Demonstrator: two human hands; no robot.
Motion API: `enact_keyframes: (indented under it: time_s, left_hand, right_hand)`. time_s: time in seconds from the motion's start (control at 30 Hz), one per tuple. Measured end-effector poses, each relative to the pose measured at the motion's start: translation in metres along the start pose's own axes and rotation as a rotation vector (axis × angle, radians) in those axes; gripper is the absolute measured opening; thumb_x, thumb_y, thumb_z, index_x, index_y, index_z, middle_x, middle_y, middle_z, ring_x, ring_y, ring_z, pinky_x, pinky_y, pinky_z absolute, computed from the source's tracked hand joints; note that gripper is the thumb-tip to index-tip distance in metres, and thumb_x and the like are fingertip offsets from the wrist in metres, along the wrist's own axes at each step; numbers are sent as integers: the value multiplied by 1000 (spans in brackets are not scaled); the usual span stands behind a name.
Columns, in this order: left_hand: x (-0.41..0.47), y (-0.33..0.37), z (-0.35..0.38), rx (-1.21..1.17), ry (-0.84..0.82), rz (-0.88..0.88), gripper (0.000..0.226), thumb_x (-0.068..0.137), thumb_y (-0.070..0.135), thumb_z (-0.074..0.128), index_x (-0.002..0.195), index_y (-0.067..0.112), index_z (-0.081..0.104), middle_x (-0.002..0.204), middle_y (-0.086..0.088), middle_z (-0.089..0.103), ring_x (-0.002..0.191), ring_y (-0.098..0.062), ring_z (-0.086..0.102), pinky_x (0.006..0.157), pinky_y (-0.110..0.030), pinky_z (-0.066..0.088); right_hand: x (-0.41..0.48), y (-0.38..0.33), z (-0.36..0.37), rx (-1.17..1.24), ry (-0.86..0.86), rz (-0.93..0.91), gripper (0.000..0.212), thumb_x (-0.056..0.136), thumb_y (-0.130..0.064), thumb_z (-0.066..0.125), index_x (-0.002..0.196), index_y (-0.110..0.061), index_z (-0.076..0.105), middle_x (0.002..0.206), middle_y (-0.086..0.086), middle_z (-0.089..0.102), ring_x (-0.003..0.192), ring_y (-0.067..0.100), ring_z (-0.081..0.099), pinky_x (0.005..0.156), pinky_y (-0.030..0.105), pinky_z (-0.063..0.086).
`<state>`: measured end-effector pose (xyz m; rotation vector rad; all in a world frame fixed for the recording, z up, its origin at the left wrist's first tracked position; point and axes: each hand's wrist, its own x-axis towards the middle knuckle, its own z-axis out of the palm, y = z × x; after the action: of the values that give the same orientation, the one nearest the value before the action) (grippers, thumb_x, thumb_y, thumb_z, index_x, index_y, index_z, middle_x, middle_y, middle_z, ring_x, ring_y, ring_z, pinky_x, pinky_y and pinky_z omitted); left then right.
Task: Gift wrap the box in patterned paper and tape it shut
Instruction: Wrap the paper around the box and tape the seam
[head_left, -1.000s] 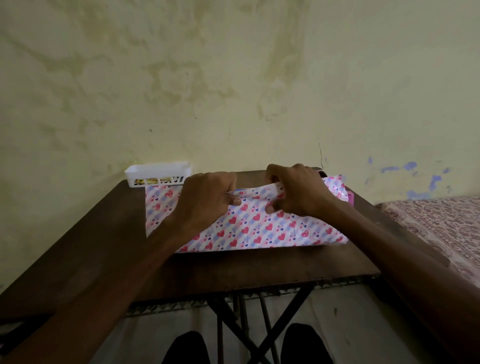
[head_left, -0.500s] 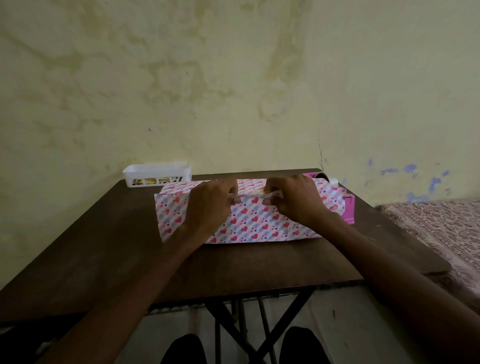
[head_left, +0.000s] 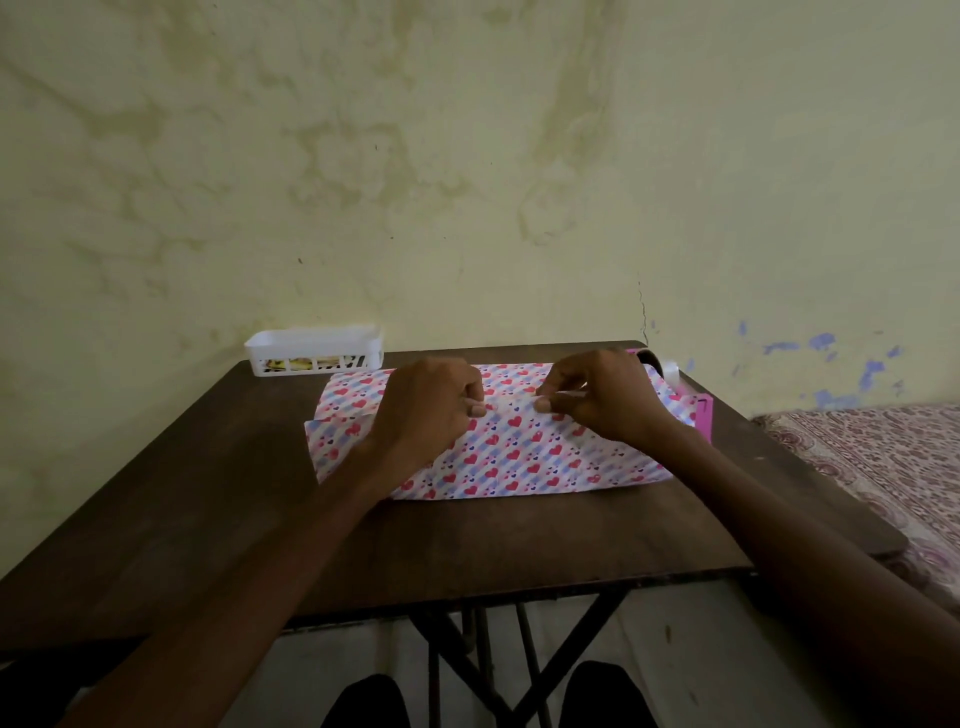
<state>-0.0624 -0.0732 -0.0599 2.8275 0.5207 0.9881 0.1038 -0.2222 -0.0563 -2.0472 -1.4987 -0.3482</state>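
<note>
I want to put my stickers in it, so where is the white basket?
In the head view, the white basket sits at the table's far left corner against the wall, just behind and left of the wrapped box.

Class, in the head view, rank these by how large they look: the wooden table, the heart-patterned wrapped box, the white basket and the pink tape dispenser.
1. wooden table
2. heart-patterned wrapped box
3. white basket
4. pink tape dispenser, though the box and right hand hide most of it, so its rank is unsure.

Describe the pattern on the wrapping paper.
Red and blue hearts over pale stripes on white wrapping paper, head view.
</note>
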Motion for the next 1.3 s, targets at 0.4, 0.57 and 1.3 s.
enact_keyframes:
  time_s: [0.4, 0.57, 1.3]
  left_hand:
    - [35, -4, -18, -126, -383, -149, 13, 75, 20, 80, 87, 16, 75, 76, 7, 67, 68, -5, 59, 58, -18, 40]
    - [51, -9, -24, -210, -584, -196, 10, 79, 11, 74, 89, 15, 75, 81, 6, 69, 75, -5, 60, 69, -22, 47]
    - [70, 0, -28, -173, -836, -287, 22, 85, -4, 61, 100, 8, 71, 95, -6, 66, 89, -18, 60, 73, -25, 51]
  right_hand:
    - [30, -4, -2, 58, -228, 197, 6, 82, -22, 78, 86, -18, 76, 96, -4, 73, 92, 12, 64, 78, 29, 52]
    - [29, 6, -10, 100, -286, 134, 13, 76, -29, 81, 78, -21, 71, 86, -6, 71, 83, 6, 63, 74, 23, 47]
    - [11, -20, -21, -221, 114, 46, 17, 83, -3, 70, 85, -20, 70, 89, -5, 67, 83, 12, 61, 73, 28, 52]
